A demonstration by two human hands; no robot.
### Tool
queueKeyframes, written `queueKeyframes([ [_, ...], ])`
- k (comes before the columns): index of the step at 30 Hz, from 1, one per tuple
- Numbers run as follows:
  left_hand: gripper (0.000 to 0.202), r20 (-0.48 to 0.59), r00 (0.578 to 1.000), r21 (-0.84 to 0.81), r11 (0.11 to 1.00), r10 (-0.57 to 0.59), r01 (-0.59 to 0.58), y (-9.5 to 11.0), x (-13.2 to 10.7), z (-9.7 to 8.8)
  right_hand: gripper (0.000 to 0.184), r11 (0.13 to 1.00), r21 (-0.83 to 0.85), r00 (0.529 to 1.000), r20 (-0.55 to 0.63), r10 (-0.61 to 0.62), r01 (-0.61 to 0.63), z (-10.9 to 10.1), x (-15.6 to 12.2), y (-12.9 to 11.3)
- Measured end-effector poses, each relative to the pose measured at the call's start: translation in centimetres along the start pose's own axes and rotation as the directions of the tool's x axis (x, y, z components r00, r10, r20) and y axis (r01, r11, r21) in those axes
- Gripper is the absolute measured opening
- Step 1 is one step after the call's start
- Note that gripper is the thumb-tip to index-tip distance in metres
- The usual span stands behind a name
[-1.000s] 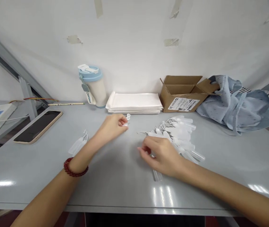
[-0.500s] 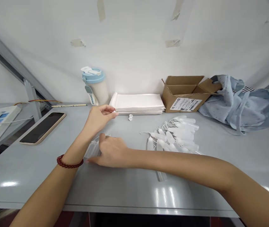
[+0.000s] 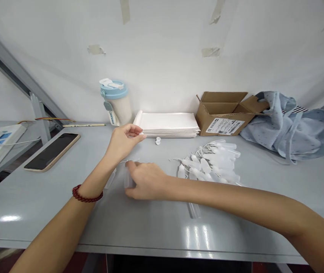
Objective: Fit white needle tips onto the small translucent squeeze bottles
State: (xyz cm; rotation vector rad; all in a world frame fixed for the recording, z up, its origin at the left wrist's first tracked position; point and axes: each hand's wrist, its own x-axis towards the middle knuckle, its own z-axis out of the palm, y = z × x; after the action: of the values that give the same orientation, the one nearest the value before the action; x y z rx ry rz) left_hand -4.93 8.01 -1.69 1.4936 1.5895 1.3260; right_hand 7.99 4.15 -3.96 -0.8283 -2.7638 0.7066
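My left hand is closed in a pinch at the front left corner of a stack of white padded envelopes. A small white piece shows at its fingertips, too small to name. My right hand has its thumb and fingers around a translucent plastic sleeve with a thin white cord, low over the table. Another translucent sleeve lies just left of it, partly behind my left wrist. Two small white round pieces sit in front of the envelopes.
A pile of corded translucent sleeves lies right of centre, partly behind my right forearm. Along the back stand a blue-lidded cup and an open cardboard box, with a blue cloth bag beside it. A phone lies at left.
My right hand has moved right with one sleeve, away from the other sleeve at left. My left hand keeps its pinch almost in place.
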Motion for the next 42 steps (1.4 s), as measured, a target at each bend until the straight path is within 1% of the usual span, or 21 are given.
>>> queueKeyframes([
  [1, 0.026, 0.017, 1.0, -0.042, 0.999, -0.012, 0.012, 0.1, -0.1, 0.0, 0.041, 1.0, 0.021, 1.0, -0.026, 0.011, -0.01, -0.5, -0.9, 0.5],
  [3, 0.027, 0.066, 0.997, -0.128, 0.99, -0.043, 0.051, 0.3, -0.3, -0.1, 0.056, 0.995, 0.093, 0.995, -0.078, 0.055, -0.048, -1.5, -2.8, 1.6],
  [5, 0.027, 0.12, 0.99, -0.2, 0.976, -0.069, 0.092, 0.7, -0.6, -0.1, 0.063, 0.936, 0.338, 0.973, -0.167, 0.16, -0.096, -2.5, -4.8, 2.9],
  [6, 0.027, 0.15, 0.986, -0.242, 0.964, -0.08, 0.115, 0.9, -0.8, 0.0, 0.063, 0.897, 0.431, 0.955, -0.213, 0.208, -0.099, -2.8, -5.7, 3.4],
  [8, 0.025, 0.218, 0.971, -0.338, 0.926, -0.095, 0.166, 1.2, -1.3, 0.5, 0.059, 0.808, 0.585, 0.916, -0.286, 0.283, -0.067, -3.3, -7.6, 4.3],
  [10, 0.022, 0.307, 0.945, -0.415, 0.878, -0.11, 0.237, 1.6, -1.9, 1.3, 0.057, 0.723, 0.69, 0.871, -0.341, 0.354, -0.023, -3.5, -9.2, 4.7],
  [11, 0.021, 0.351, 0.929, -0.433, 0.859, -0.116, 0.271, 1.8, -2.3, 1.8, 0.057, 0.701, 0.713, 0.845, -0.373, 0.382, -0.003, -3.5, -9.9, 4.9],
  [13, 0.017, 0.424, 0.897, -0.434, 0.842, -0.124, 0.321, 2.1, -3.2, 2.8, 0.055, 0.694, 0.719, 0.808, -0.433, 0.4, 0.042, -3.5, -11.1, 5.0],
  [16, 0.013, 0.486, 0.869, -0.43, 0.838, -0.098, 0.335, 2.7, -4.6, 3.9, 0.045, 0.724, 0.683, 0.778, -0.504, 0.376, 0.093, -3.7, -12.1, 4.9],
  [18, 0.012, 0.488, 0.868, -0.429, 0.843, -0.086, 0.324, 3.0, -5.4, 4.3, 0.039, 0.759, 0.643, 0.77, -0.536, 0.347, 0.105, -3.9, -12.3, 5.0],
  [20, 0.013, 0.46, 0.883, -0.416, 0.858, -0.086, 0.301, 3.3, -5.9, 4.5, 0.037, 0.816, 0.573, 0.771, -0.55, 0.319, 0.071, -3.9, -12.3, 5.1],
  [24, 0.017, 0.393, 0.917, -0.358, 0.908, -0.065, 0.217, 3.7, -6.5, 4.9, 0.043, 0.929, 0.362, 0.785, -0.551, 0.283, -0.081, -3.6, -12.1, 5.6],
  [27, 0.016, 0.339, 0.94, -0.313, 0.94, -0.022, 0.135, 3.9, -7.0, 4.9, 0.035, 0.977, 0.172, 0.779, -0.592, 0.204, -0.125, -3.1, -12.1, 5.9],
  [29, 0.015, 0.298, 0.954, -0.28, 0.956, 0.0, 0.088, 4.1, -7.4, 4.9, 0.029, 0.988, 0.06, 0.773, -0.617, 0.151, -0.145, -2.8, -12.1, 5.9],
  [31, 0.013, 0.273, 0.962, -0.264, 0.963, 0.018, 0.057, 4.4, -7.9, 4.8, 0.027, 0.985, -0.036, 0.77, -0.628, 0.11, -0.17, -2.7, -12.2, 5.8],
  [35, 0.008, 0.279, 0.959, -0.284, 0.959, 0.056, 0.027, 5.0, -8.8, 5.0, 0.027, 0.959, -0.219, 0.786, -0.618, 0.007, -0.181, -2.7, -12.3, 5.6],
  [37, 0.008, 0.263, 0.963, -0.276, 0.961, 0.061, 0.015, 5.1, -9.0, 5.1, 0.027, 0.949, -0.269, 0.794, -0.607, -0.033, -0.165, -2.7, -12.3, 5.5],
  [39, 0.009, 0.222, 0.974, -0.258, 0.966, 0.041, 0.018, 5.0, -8.9, 5.1, 0.027, 0.944, -0.289, 0.789, -0.612, -0.053, -0.16, -2.6, -12.3, 5.5],
  [41, 0.011, 0.199, 0.98, -0.244, 0.968, -0.008, 0.057, 4.8, -8.6, 5.1, 0.025, 0.941, -0.294, 0.773, -0.632, -0.059, -0.168, -2.6, -12.3, 5.4],
  [42, 0.012, 0.211, 0.977, -0.242, 0.966, -0.043, 0.094, 4.7, -8.4, 5.1, 0.024, 0.94, -0.292, 0.766, -0.641, -0.054, -0.178, -2.6, -12.4, 5.3],
])
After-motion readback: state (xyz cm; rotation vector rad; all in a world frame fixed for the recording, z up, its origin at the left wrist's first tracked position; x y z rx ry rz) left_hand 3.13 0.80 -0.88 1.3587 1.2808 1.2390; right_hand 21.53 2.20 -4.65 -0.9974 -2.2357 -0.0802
